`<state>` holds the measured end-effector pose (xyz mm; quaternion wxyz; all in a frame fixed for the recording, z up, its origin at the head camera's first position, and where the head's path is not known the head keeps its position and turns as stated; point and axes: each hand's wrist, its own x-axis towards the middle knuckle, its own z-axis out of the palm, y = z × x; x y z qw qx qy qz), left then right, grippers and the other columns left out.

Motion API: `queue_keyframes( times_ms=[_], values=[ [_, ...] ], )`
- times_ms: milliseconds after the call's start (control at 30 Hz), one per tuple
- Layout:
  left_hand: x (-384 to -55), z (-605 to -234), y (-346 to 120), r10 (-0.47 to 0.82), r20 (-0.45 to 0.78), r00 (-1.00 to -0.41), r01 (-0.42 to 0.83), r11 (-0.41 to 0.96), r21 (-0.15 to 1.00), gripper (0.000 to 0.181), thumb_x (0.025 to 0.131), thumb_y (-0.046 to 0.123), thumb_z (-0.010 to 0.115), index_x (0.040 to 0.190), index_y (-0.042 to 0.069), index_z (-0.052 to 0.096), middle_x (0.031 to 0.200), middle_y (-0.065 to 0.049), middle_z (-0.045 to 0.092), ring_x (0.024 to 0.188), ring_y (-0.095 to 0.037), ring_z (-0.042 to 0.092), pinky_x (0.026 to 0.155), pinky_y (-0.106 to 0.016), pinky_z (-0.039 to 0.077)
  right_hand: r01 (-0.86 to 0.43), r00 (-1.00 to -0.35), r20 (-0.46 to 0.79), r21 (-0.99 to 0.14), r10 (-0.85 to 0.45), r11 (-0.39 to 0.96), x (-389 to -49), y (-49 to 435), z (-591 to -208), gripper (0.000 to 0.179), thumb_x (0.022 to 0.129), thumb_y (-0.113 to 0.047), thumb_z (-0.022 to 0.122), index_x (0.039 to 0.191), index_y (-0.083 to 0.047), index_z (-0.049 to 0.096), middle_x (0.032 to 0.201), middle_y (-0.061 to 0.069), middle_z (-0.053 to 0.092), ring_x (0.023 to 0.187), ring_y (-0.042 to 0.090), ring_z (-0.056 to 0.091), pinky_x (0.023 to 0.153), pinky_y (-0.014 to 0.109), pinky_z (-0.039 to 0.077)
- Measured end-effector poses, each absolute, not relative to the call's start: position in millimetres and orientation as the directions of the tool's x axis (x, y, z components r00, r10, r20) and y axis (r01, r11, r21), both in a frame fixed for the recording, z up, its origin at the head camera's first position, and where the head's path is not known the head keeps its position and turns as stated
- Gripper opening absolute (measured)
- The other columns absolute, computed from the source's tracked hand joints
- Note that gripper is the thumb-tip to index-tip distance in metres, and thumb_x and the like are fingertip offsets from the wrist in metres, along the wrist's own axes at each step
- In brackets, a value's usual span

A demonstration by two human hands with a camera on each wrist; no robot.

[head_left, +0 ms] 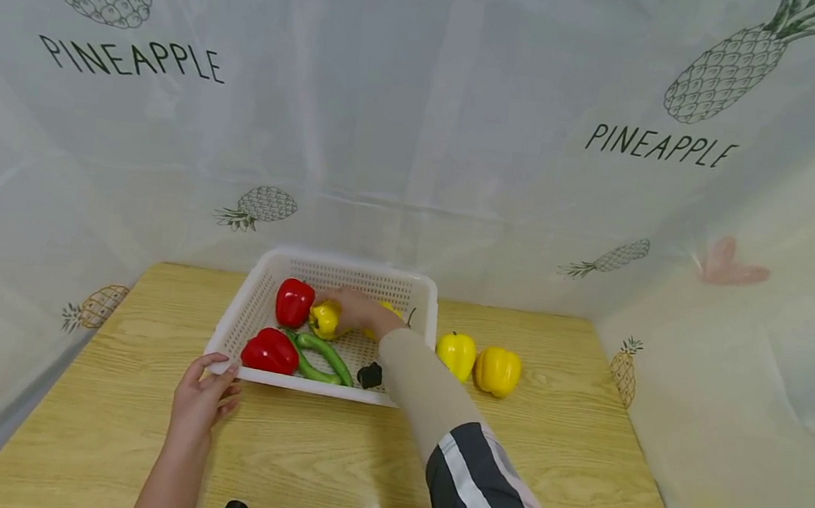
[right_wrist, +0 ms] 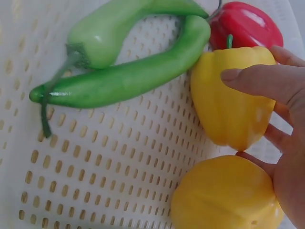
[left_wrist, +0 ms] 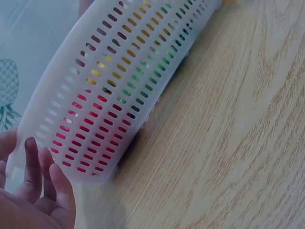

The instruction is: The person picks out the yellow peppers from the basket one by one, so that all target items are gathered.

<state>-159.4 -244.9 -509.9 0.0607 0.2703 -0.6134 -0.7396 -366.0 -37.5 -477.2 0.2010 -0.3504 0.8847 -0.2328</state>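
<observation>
The right hand [head_left: 356,311] grasps a yellow pepper [right_wrist: 226,114], the thumb lying across one side and fingers curled behind it. That pepper is inside the white basket [head_left: 317,386], lying on its side: its long axis runs roughly left to right, its short green stem pointing toward the red peppers [head_left: 271,351] at the left, its blunt base next to another yellow pepper [right_wrist: 226,200]. The left hand [head_left: 198,398] pinches the basket's near left corner, thumb and forefinger at the rim, the remaining fingers loosely bent.

Two long green peppers [right_wrist: 128,86] lie by the near wall. Just right of the basket, two more yellow peppers [head_left: 497,371] sit on a pale wood table [head_left: 292,467]; behind and around it hangs a whitish sheet [head_left: 391,135] printed with pineapples and lettering.

The right hand and its sleeve [head_left: 430,382] cover part of the basket. A small dark thing [head_left: 369,375] at the near wall is hard to make out. The right wrist view cuts off the lower yellow pepper.
</observation>
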Motion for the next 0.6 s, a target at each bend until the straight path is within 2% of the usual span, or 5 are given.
queue_keyframes(
  times_ms=[200, 433, 600],
  values=[
    [-159.3, -509.0, -243.1, -0.427, -0.321, -0.845, -0.239, -0.235, 0.942, 0.026, 0.096, 0.018, 0.065, 0.117, 0.014, 0.05, 0.074, 0.012, 0.066, 0.066, -0.009, 0.064, 0.061, -0.024, 0.055, -0.566, -0.672, -0.204, -0.477, -0.711, 0.672, -359.2, -39.1, -476.1, 0.064, 0.078, -0.004, 0.08, 0.134, -0.025, 0.058, 0.138, -0.002, 0.049, 0.127, 0.018, 0.041, 0.105, 0.035, 0.035],
    [-159.3, -508.2, -241.9, -0.432, -0.304, -0.849, -0.231, -0.214, 0.949, 0.027, 0.096, 0.017, 0.064, 0.118, 0.012, 0.049, 0.074, 0.01, 0.066, 0.065, -0.008, 0.063, 0.06, -0.024, 0.055, -0.536, -0.676, -0.237, -0.492, -0.698, 0.686, -355.6, -40.8, -474.8, 0.061, 0.077, 0.005, 0.077, 0.127, -0.027, 0.063, 0.129, 0.0, 0.051, 0.118, 0.018, 0.042, 0.1, 0.035, 0.038],
    [-159.9, -510.8, -242.8, -0.434, -0.306, -0.847, -0.236, -0.21, 0.949, 0.026, 0.096, 0.017, 0.064, 0.118, 0.014, 0.049, 0.073, 0.012, 0.066, 0.065, -0.008, 0.063, 0.06, -0.023, 0.055, -0.542, -0.671, -0.237, -0.489, -0.703, 0.683, -355.7, -40.8, -474.3, 0.059, 0.078, 0.005, 0.076, 0.126, -0.026, 0.064, 0.128, -0.002, 0.052, 0.117, 0.017, 0.043, 0.101, 0.033, 0.038]
  ],
)
